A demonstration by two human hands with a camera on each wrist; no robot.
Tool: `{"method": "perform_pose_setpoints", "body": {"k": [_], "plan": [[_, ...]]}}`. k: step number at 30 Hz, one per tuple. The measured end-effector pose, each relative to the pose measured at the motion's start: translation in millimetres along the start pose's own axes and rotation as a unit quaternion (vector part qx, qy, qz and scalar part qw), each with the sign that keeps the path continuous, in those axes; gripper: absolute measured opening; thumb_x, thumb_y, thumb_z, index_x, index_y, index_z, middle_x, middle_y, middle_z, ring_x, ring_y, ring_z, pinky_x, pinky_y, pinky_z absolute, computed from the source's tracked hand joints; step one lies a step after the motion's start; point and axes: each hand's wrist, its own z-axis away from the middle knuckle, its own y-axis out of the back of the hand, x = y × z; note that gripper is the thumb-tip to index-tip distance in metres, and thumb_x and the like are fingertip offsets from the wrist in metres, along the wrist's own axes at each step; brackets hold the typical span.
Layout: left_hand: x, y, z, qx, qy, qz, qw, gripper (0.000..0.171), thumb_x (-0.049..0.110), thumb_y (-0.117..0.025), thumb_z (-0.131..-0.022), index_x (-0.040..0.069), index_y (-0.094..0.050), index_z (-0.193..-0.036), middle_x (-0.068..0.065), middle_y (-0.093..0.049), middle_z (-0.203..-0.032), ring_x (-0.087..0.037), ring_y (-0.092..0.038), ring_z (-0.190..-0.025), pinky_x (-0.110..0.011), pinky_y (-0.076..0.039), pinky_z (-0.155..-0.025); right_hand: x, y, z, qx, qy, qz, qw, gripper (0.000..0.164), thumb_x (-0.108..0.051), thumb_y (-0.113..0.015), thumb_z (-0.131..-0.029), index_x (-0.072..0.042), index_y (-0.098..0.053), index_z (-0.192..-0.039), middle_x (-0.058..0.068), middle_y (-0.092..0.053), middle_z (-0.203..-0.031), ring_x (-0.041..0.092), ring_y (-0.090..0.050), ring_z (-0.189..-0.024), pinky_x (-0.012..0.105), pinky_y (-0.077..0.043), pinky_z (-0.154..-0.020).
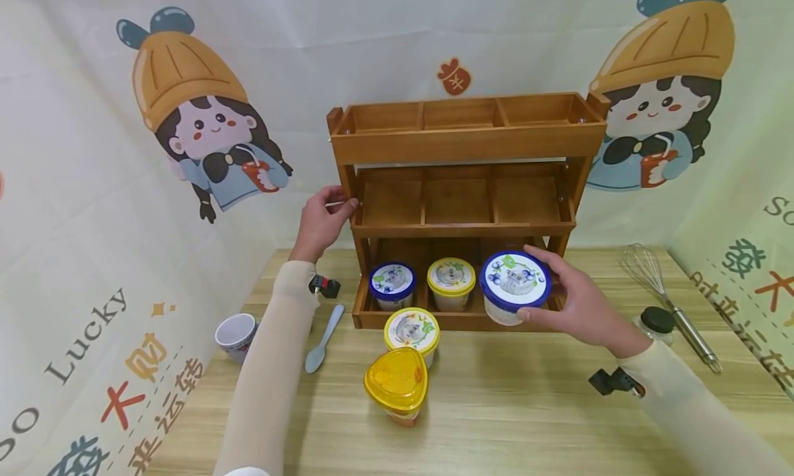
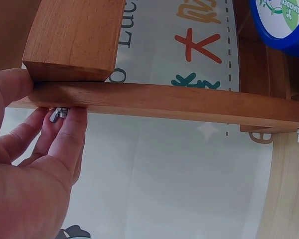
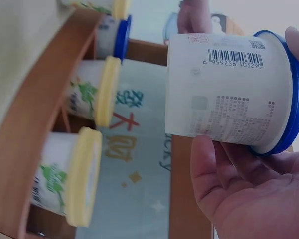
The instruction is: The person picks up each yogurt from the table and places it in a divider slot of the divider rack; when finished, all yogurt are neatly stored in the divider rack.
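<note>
My right hand (image 1: 586,304) holds a tub with a blue lid (image 1: 515,280) in front of the right end of the wooden rack's bottom shelf. In the right wrist view, the tub's white side with a barcode (image 3: 234,59) faces the camera, with fingers curled below it. At the rack's left side, my left hand (image 1: 322,221) grips the upright post (image 2: 154,102), thumb on one face and fingers on the other beside a wing nut (image 2: 62,113). On the bottom shelf stand another blue-lidded tub (image 1: 393,283) and a yellow-lidded tub (image 1: 451,283).
Before the rack stand a yellow-lidded tub (image 1: 411,330) and a container with a rounded triangular yellow lid (image 1: 397,379). A blue-grey spoon (image 1: 322,342) and a white cup (image 1: 236,335) lie left. A whisk (image 1: 673,304) and black-capped jar (image 1: 657,321) are right.
</note>
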Motion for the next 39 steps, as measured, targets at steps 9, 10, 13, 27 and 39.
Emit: {"method": "perform_pose_setpoints", "body": {"k": [9,10,13,27,39], "plan": [[-3.1,-0.9,-3.3,0.000,-0.002,-0.004,1.0000,0.056,0.040,-0.068,-0.104,0.009,-0.056,-0.148,-0.017,-0.062,-0.146,-0.034,-0.064,-0.129,-0.050,-0.056,-0.109,-6.3,16.7,-20.4,0.069,-0.013,-0.020,0.997,0.094,-0.020,-0.084,-0.091,-0.016,-0.030,-0.167,0.019,-0.045,-0.161,0.042,-0.055,-0.136,0.014,-0.048,-0.098],[-2.8,-1.1,-3.3,-0.001,-0.002,-0.005,1.0000,0.056,0.040,-0.068,-0.103,0.009,-0.056,-0.148,-0.017,-0.062,-0.146,-0.034,-0.065,-0.129,-0.050,-0.056,-0.109,-6.8,18.0,-22.8,0.075,-0.012,-0.026,0.997,0.093,-0.019,-0.084,-0.091,-0.017,-0.030,-0.167,0.019,-0.045,-0.161,0.042,-0.054,-0.137,0.011,-0.046,-0.097],[-1.9,-1.1,-2.9,0.000,-0.004,-0.004,1.0000,0.056,0.040,-0.069,-0.103,0.008,-0.056,-0.148,-0.017,-0.062,-0.145,-0.034,-0.065,-0.129,-0.050,-0.056,-0.108,-8.9,21.8,-31.3,0.095,-0.007,-0.035,0.995,0.092,-0.018,-0.083,-0.091,-0.018,-0.030,-0.167,0.018,-0.047,-0.159,0.041,-0.054,-0.137,0.006,-0.043,-0.094],[-4.1,-1.2,-4.4,-0.002,0.007,-0.002,1.0000,0.056,0.041,-0.068,-0.103,0.010,-0.055,-0.148,-0.016,-0.061,-0.146,-0.033,-0.064,-0.129,-0.049,-0.055,-0.109,-8.0,43.1,-72.9,0.170,-0.034,-0.069,0.982,0.088,-0.030,-0.080,-0.095,-0.017,-0.029,-0.166,0.014,-0.047,-0.159,0.030,-0.052,-0.137,0.019,-0.053,-0.105],[-3.3,-1.5,-4.1,0.000,0.004,-0.005,1.0000,0.056,0.039,-0.069,-0.103,0.008,-0.055,-0.148,-0.017,-0.062,-0.145,-0.034,-0.065,-0.128,-0.050,-0.056,-0.108,1.5,48.0,-95.5,0.205,-0.054,-0.067,0.975,0.095,-0.035,-0.084,-0.092,-0.013,-0.028,-0.166,0.014,-0.042,-0.164,0.032,-0.047,-0.146,0.051,-0.042,-0.122]]}}
